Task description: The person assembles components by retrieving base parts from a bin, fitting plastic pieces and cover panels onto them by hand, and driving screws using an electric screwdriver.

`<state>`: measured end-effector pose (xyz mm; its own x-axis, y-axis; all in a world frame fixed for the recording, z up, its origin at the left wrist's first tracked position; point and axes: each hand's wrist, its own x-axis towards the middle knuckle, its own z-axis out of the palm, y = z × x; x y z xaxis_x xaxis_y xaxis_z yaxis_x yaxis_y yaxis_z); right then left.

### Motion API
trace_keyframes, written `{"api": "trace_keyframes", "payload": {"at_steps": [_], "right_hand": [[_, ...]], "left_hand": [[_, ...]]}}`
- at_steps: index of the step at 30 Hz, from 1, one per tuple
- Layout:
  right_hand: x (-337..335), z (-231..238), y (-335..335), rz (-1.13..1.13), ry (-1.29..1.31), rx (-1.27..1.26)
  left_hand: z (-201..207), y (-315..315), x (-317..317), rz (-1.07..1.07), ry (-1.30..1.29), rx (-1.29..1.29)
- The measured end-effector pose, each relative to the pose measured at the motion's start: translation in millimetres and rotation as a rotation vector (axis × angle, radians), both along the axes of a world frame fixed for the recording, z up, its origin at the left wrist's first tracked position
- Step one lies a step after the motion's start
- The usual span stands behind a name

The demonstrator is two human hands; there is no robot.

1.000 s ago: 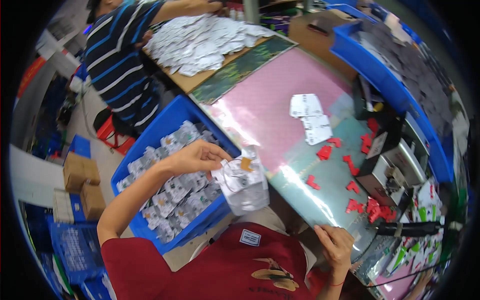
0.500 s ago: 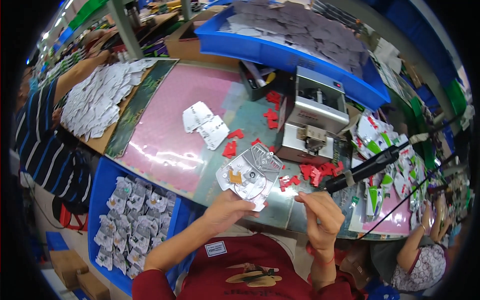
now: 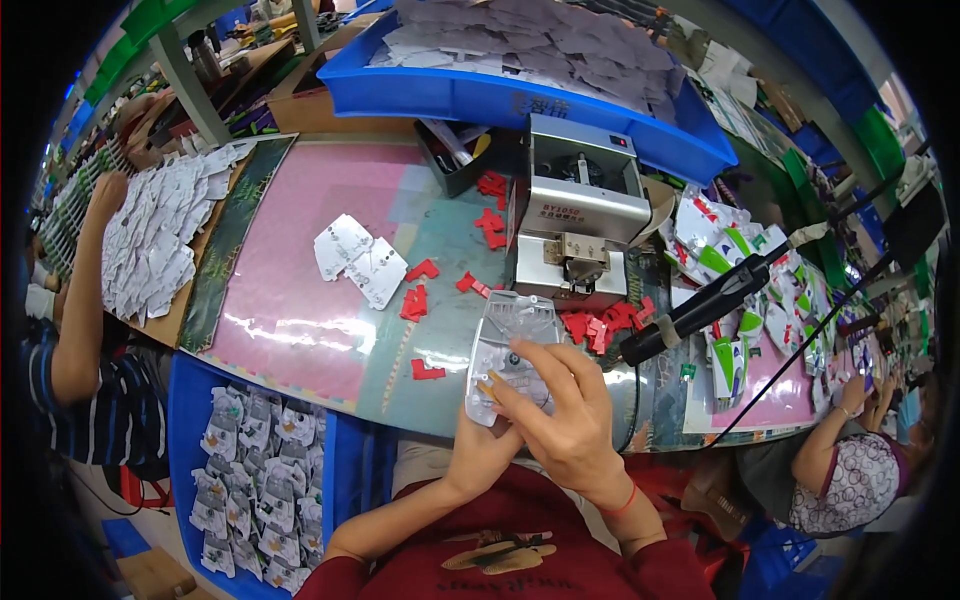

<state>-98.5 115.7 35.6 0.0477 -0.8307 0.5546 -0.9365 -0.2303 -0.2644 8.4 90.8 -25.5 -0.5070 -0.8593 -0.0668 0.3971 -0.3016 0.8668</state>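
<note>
My left hand (image 3: 472, 462) grips the lower end of a whitish, partly see-through plastic housing (image 3: 507, 318) from below, above the front edge of the worktable. A small orange-yellow part (image 3: 487, 389) sits on the housing's face. My right hand (image 3: 572, 428) is closed over the housing: the thumb presses by the orange-yellow part, the bent fingers touch nearer the middle. What lies under those fingertips is hidden. Two flat white plastic plates (image 3: 375, 270) lie on the table to the left. Red plastic parts (image 3: 598, 331) are heaped to the right, and others lie scattered around.
A silver machine (image 3: 580, 212) stands behind the housing. A black pen-shaped power tool (image 3: 700, 312) slants in from the right. Blue bins (image 3: 440, 95) (image 3: 346, 465) stand behind and at the lower left. Co-workers' arms (image 3: 84, 285) show at both sides.
My right hand has come left from beside the housing onto its face. The housing is turned and tilted in my left hand. The whole view has shifted a little.
</note>
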Motion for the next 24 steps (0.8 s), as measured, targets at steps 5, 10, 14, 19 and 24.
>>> {"api": "trace_keyframes", "payload": {"at_steps": [5,10,14,19,24], "right_hand": [[4,-8,17,0.061,-0.005,-0.137],[-3,-24,24,0.283,-0.087,-0.28],[-5,-30,30,0.414,-0.177,-0.24],[-10,-30,32,0.428,-0.18,-0.223],[-12,-34,32,0.451,-0.181,-0.233]], "left_hand": [[1,7,5,-0.009,0.009,0.117],[-14,13,14,0.054,-0.219,-0.199],[3,14,21,-0.076,0.155,0.25],[18,9,18,-0.064,0.077,0.409],[17,6,17,-0.045,-0.003,0.301]]}}
